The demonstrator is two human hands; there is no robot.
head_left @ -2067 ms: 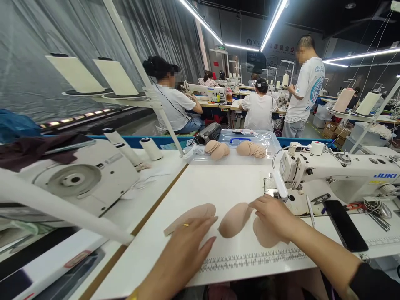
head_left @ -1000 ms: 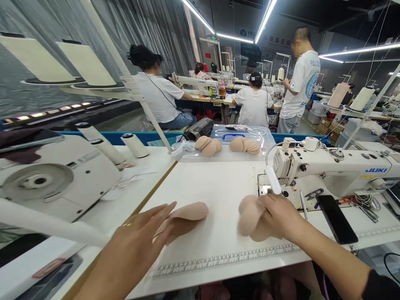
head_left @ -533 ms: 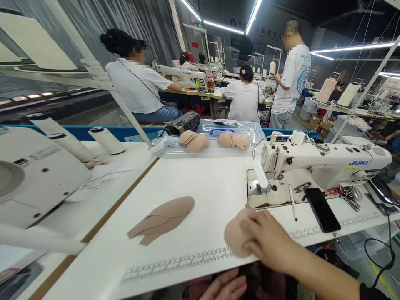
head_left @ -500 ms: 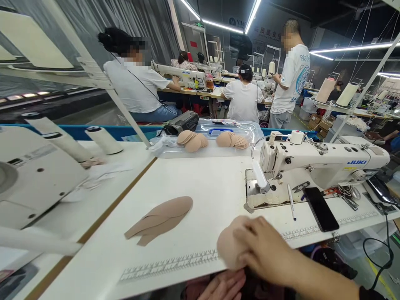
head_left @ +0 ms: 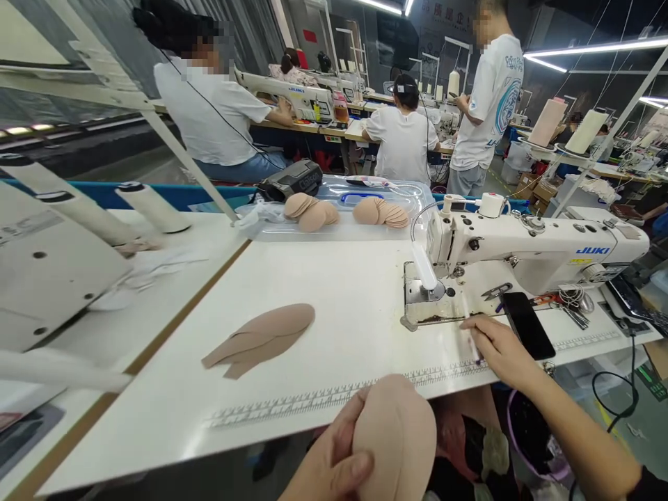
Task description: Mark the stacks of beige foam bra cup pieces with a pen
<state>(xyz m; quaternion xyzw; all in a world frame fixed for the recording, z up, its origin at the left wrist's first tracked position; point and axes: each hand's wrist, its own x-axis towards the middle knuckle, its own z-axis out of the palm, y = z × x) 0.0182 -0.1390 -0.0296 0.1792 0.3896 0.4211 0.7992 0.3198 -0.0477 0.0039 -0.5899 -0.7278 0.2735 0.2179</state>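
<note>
My left hand (head_left: 334,452) grips a beige cup-shaped fabric piece (head_left: 396,438) in front of the table edge, thumb on top, with a seam or overlapping edge down its middle. My right hand (head_left: 498,348) is closed at the white pen (head_left: 474,341), which lies by the sewing machine's base; the fingers partly cover it. On the table to the left rest overlapping beige fabric pieces (head_left: 266,337) with pointed tails. A printed ruler strip (head_left: 292,405) runs along the front edge.
A white sewing machine (head_left: 532,243) stands at right, with thread snips (head_left: 497,291) and a black phone (head_left: 528,325) beside it. Stacked beige rounds (head_left: 380,211) sit on a clear plastic box lid (head_left: 344,233) at the back. Thread cones (head_left: 154,207) stand left. Several people work beyond.
My right hand has let go of the beige piece and moved right to the pen. My left hand has come up from below the table edge, now holding the piece. The view has tilted down.
</note>
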